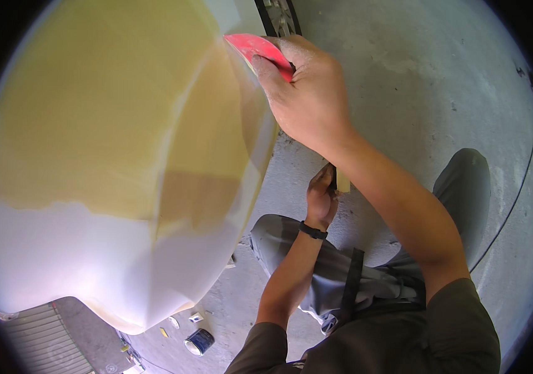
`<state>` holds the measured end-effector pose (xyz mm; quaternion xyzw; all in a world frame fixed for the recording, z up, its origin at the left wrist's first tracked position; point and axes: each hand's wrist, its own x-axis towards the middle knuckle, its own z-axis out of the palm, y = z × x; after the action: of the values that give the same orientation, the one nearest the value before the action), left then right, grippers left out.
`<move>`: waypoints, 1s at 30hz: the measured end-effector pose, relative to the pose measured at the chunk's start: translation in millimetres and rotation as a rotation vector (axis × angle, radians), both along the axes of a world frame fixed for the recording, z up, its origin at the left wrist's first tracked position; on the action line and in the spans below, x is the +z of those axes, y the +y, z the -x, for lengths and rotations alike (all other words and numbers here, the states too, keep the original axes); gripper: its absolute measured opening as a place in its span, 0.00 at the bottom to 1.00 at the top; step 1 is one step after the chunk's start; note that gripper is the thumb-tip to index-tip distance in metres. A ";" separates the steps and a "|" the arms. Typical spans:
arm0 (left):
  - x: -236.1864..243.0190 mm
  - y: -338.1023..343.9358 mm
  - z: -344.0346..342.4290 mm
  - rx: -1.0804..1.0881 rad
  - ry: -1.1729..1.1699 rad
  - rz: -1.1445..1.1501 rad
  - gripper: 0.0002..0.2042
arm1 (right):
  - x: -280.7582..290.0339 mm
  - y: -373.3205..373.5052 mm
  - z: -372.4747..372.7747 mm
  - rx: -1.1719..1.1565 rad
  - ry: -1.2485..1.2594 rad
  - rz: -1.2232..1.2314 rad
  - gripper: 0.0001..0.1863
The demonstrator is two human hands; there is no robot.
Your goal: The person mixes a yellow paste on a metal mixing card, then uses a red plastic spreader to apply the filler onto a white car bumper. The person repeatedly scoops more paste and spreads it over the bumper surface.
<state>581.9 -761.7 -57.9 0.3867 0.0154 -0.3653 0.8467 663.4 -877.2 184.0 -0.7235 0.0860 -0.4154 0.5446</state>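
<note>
- The right hand (pixel 310 93) has a closed grip, with thumb and fingers pinching a red scraper (pixel 257 50), which is bent into a curve.
- The scraper is at the panel's right edge, near the upper end of that edge; whether its blade touches the panel (pixel 110 262) I cannot tell.
- The left hand (pixel 320 194) sits below the right forearm, fingers curled closed around a dark and yellow tool (pixel 342 181), partly hidden; well off the panel's right edge.
- To work well here, I would hold the bend even, press lightly and follow the edge in one smooth stroke, keeping the tool clear of the panel.
- Counted: two hands, one scraper, one tool, one panel with a yellow coat (pixel 92 118), one wristband (pixel 313 230).
- On the floor (pixel 397 93): one can (pixel 199 341) near the panel's lower edge, at least three small bits (pixel 196 317) beside it, one cable (pixel 518 182).
</note>
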 end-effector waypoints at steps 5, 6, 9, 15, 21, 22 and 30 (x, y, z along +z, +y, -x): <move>1.1 1.4 3.4 0.005 0.003 0.005 0.21 | -4.8 4.5 -2.8 0.035 -0.053 -0.057 0.11; -0.8 0.8 4.5 0.019 0.008 0.010 0.21 | -4.4 7.7 -0.9 0.038 -0.075 -0.048 0.11; -11.9 0.2 8.2 0.092 0.088 0.014 0.20 | 0.0 18.5 11.5 0.061 -0.100 -0.012 0.11; -23.0 4.1 7.8 -0.006 -0.368 -0.118 0.19 | 7.9 57.3 54.0 0.130 -0.172 0.082 0.15; 7.9 -0.2 1.3 -0.064 -0.024 0.037 0.16 | 20.5 107.0 101.1 0.250 -0.192 0.090 0.29; 12.4 -1.9 0.9 -0.080 -0.053 0.077 0.16 | 23.0 113.8 107.4 0.291 -0.211 0.052 0.31; 17.3 -9.9 2.3 -0.026 -0.053 0.037 0.18 | 31.4 127.4 122.2 0.481 -0.237 -0.062 0.25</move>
<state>579.6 -771.6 -40.7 0.3805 -0.0188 -0.3659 0.8491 541.2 -749.7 215.4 -0.6525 -0.1400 -0.3529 0.6558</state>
